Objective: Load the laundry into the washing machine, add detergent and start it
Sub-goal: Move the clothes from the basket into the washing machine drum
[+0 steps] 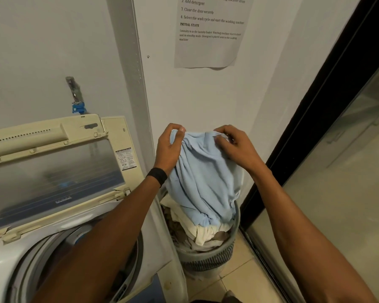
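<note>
A light blue garment [202, 178] hangs lifted above the grey laundry basket [204, 256], its lower end still among the cream and brown clothes [204, 234] in it. My left hand [169, 147] pinches the garment's top left edge. My right hand [234, 145] grips its top right edge. The top-loading washing machine [13, 254] stands at the left with its lid [53, 171] raised and the drum [81, 239] open beneath my left forearm.
A tap with a blue hose fitting [78, 108] sticks out of the wall behind the machine. A printed instruction sheet [208, 33] hangs on the wall above the basket. A dark-framed glass door [319, 110] runs along the right. The floor is tiled.
</note>
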Demonstrator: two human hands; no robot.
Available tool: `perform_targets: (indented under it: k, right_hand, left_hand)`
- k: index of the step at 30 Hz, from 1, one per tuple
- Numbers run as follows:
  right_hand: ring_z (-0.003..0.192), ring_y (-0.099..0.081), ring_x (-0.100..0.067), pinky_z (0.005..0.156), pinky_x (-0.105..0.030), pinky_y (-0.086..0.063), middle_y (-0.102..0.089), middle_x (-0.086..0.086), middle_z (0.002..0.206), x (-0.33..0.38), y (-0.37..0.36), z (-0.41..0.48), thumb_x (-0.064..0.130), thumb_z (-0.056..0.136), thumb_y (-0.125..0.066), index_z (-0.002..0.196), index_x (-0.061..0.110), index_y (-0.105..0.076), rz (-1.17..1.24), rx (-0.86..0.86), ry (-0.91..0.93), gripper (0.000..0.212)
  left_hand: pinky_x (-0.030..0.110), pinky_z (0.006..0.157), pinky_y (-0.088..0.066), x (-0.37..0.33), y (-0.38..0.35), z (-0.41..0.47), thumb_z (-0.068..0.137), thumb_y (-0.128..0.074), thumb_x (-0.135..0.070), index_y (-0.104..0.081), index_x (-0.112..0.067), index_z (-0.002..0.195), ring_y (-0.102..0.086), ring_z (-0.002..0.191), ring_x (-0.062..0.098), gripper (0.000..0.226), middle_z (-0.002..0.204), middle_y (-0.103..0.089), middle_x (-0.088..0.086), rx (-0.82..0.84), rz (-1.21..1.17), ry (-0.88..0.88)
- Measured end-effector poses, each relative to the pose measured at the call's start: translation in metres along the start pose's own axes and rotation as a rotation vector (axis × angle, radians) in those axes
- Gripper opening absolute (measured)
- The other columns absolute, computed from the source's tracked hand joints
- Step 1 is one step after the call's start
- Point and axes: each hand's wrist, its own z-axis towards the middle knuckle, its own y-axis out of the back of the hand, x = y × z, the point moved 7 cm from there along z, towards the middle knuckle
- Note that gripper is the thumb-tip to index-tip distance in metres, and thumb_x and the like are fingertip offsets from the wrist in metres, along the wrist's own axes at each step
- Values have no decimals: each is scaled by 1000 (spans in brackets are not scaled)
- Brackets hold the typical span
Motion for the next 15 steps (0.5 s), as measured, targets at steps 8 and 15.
perform_targets:
  k: [8, 15]
  right_hand:
    - [60, -55, -7, 58, -20, -45, -64, 6, 70, 0, -43, -4, 38, 89, -77, 94, 20, -55, 105, -27, -91, 29]
    - [63, -56, -10, 66, -34, -42, -62, 8, 69, -56, -34, -22, 61, 92, -64, 81, 21, -61, -331, 334, -156, 41]
  left_hand:
    - [27, 78, -49, -1, -30, -13, 104, -60, -28, -65, -13, 85, -64, 77, 9, 25, 79, -68, -8, 115, -12, 21]
    - [29, 63, -36, 12, 7, -2, 105, -58, -35, -43, -22, 67, -39, 61, 9, 42, 63, -41, -5, -93, 55, 64]
